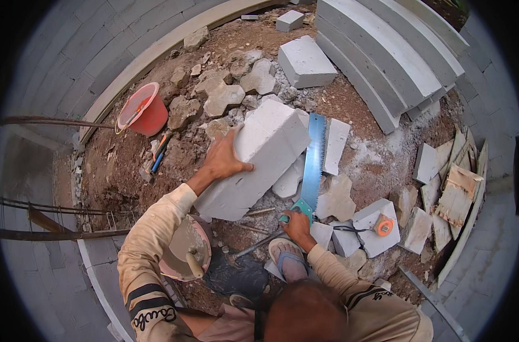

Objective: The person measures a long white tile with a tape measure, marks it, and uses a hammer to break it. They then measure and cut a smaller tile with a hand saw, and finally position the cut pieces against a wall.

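A large white aerated concrete block (pixel 259 154) lies tilted across the rubble in the middle. My left hand (pixel 224 157) holds it, with the thumb on its face and the fingers over its left edge. In my right hand (pixel 298 225) is the handle of a hand saw (pixel 315 154), closed in the fingers. The saw's bluish blade points away from me, along the block's right end, teeth to the right. Whether blade and block touch, I cannot tell. Right of the blade lies a cut white slab (pixel 336 145). A hammer (pixel 242 252) rests near my foot.
A red bucket (pixel 148 111) stands at the left, with blue-handled pliers (pixel 158 155) nearby. A mortar bucket (pixel 182 251) holding a trowel is beside my left arm. Long concrete blocks (pixel 385 57) are stacked far right. An orange tape measure (pixel 383 226) and wood scraps (pixel 458 196) lie right.
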